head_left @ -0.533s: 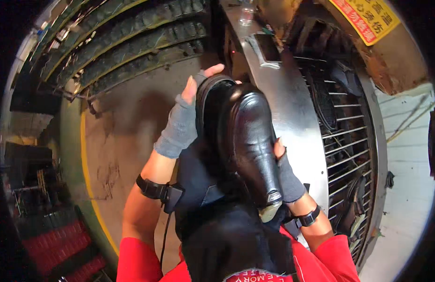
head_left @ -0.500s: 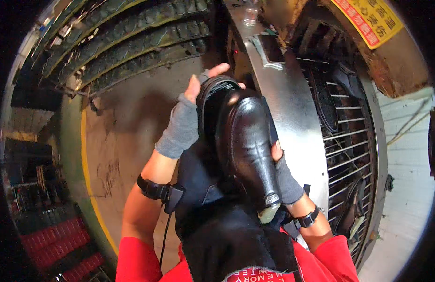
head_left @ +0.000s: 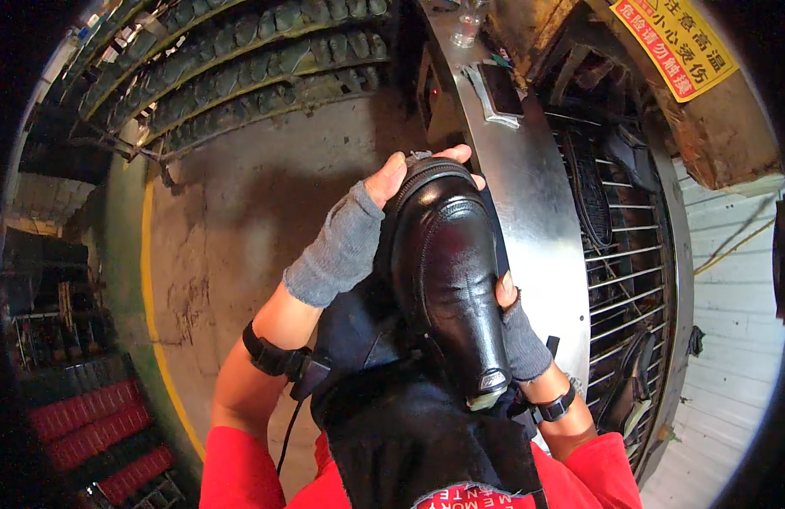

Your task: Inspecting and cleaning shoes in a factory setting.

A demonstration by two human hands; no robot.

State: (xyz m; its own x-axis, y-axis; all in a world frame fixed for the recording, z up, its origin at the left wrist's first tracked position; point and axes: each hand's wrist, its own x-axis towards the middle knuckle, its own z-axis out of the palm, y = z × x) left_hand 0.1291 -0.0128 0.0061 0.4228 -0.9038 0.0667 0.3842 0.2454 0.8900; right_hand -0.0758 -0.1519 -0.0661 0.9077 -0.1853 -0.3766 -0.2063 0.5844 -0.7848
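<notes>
A glossy black leather shoe upper (head_left: 460, 280), stretched over a last with a pale end near my body, lies lengthwise over my lap with its toe pointing away. My left hand (head_left: 350, 229), in a grey fingerless glove, grips a black shoe sole (head_left: 428, 173) round its far end. The sole's rim curves around the upper's toe, touching or very close to it; most of the sole is hidden beneath. At the right side of the upper, my gloved right hand (head_left: 519, 331) holds it, thumb showing and the other fingers hidden below.
A steel worktop (head_left: 528, 212) runs along my right, bearing a dark flat device (head_left: 501, 89) on white cloth and a clear bottle (head_left: 467, 30). Beyond it, metal bars (head_left: 630, 271) carry dark shoe parts. A rack of shoes (head_left: 265, 68) stands at far left; a yellow warning sign (head_left: 676, 47) hangs upper right.
The sole and the upper's toe have come together: the hollow inside of the sole, visible before, is now covered by the upper. My left hand has moved slightly right and nearer.
</notes>
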